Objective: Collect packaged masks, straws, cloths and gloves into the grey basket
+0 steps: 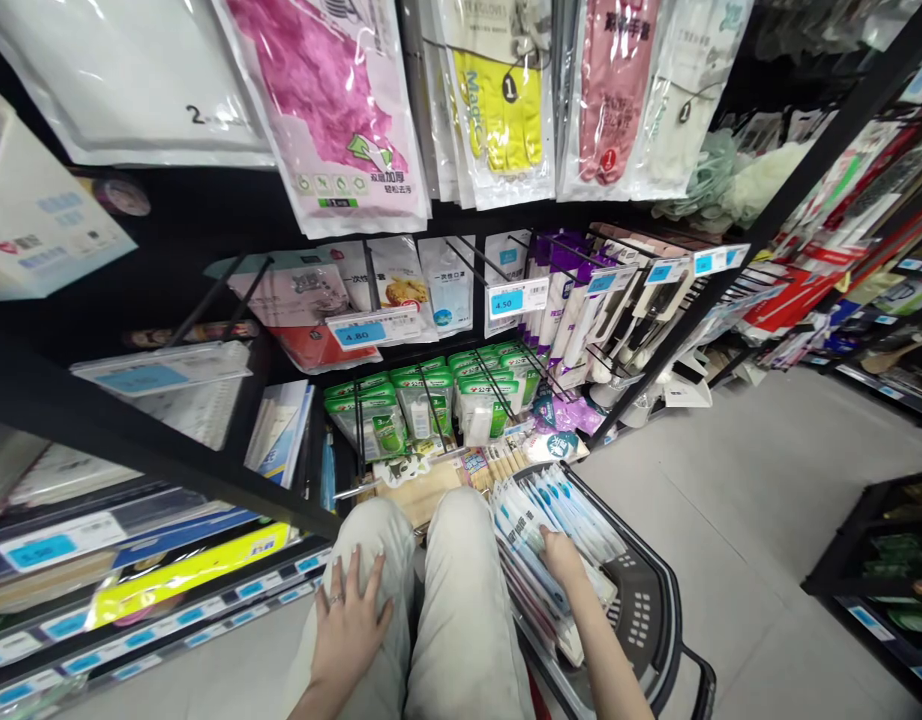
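My left hand (350,618) lies flat on my left knee, fingers spread, a ring on one of them, holding nothing. At the lower right, my right hand (562,560) reaches down into a dark shopping basket (660,590) beside my right leg. Its thumb presses on the face of a flat plastic packet (522,530) in a row of white and blue packets, and the other fingers are mostly hidden. Another row of blue-white packets (570,510) stands upright to its right.
Green-topped packs (423,405) hang on hooks ahead, above wooden boards (423,490). Bagged gloves (502,110) hang higher up. Price tags (517,298) stick out on metal prongs. A slanting black shelf post (731,250) stands at right, with grey floor (761,480) beyond.
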Demonstrator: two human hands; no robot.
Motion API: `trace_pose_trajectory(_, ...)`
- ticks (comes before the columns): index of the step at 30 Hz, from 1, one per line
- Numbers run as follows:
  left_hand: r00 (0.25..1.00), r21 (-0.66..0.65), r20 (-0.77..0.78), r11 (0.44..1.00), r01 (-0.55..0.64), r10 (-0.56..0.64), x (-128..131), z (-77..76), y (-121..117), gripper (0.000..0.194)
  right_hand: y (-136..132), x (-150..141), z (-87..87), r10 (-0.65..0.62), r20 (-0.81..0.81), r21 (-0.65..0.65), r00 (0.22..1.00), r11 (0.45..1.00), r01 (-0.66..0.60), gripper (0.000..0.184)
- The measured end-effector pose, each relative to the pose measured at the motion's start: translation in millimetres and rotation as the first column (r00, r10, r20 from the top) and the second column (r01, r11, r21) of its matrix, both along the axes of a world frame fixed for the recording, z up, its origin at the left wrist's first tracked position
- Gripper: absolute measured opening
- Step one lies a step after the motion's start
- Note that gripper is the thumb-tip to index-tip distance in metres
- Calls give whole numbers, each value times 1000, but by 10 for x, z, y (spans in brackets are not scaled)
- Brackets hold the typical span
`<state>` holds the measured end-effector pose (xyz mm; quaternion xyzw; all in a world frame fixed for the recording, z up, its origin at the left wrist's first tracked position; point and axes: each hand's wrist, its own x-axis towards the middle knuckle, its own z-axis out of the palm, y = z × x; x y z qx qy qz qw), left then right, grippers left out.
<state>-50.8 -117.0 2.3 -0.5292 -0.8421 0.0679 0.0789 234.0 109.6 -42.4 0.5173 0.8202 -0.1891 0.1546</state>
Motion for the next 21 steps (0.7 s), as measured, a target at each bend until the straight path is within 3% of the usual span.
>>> trace_pose_trajectory(6, 1000, 26, 24, 1000, 6, -7, -13, -49, -17, 58, -81, -101, -139, -36, 15, -39, 999, 999, 36, 28)
trace_pose_trajectory(11, 1000, 34, 20, 999, 10, -10, -21, -63, -15, 57, -110, -109, -253, -50, -11, -77, 999, 996, 49, 27)
trace_pose_trajectory(15, 1000, 35, 16, 999, 12, -13, -19, -52, -10, 57, -65, -21, -257, -63, -32, -83, 998, 995, 60, 34)
trace_pose_trajectory(21, 1000, 15, 4, 1000, 5, -5, -18, -31, -14, 57, -45, 158, -260, -64, 46, -92, 997, 993, 68, 23)
